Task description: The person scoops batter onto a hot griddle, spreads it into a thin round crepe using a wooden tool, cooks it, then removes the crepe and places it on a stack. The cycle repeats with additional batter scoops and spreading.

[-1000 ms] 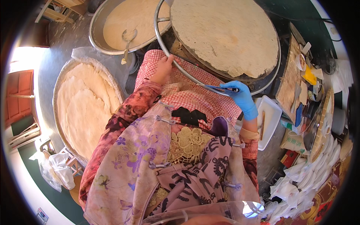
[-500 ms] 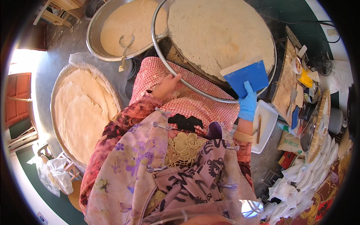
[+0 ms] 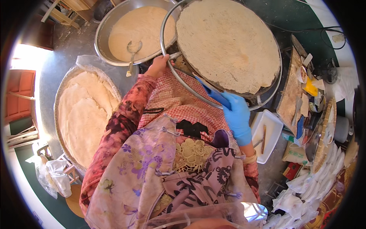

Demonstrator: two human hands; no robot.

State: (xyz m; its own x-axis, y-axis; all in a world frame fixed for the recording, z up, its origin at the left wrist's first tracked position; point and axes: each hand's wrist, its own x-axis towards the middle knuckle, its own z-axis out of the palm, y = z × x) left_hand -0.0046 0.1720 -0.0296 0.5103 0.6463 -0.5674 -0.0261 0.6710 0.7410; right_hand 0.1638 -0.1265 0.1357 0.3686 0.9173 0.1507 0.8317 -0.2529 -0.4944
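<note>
My bare left hand (image 3: 158,65) is closed around a metal ring (image 3: 164,32) that circles a round griddle. A thin, pale batter sheet (image 3: 228,45) covers the griddle; its surface looks rough and matte. In a blue glove, my right hand (image 3: 238,119) grips a flat blue scraper (image 3: 214,94), seen nearly edge-on. The scraper crosses the ring near the griddle's front edge; whether it touches the sheet I cannot tell.
At the far left, a metal basin (image 3: 100,42) holds batter (image 3: 143,26) and a ladle (image 3: 133,49). A round basket of stacked flatbreads (image 3: 85,114) stands at left. A white tray (image 3: 279,126) with a stick (image 3: 264,137) lies right, beside a cluttered board (image 3: 286,89).
My right hand has brought the scraper left and nearer, turning it from flat to edge-on. My left hand has slid farther along the ring. The view has shifted slightly.
</note>
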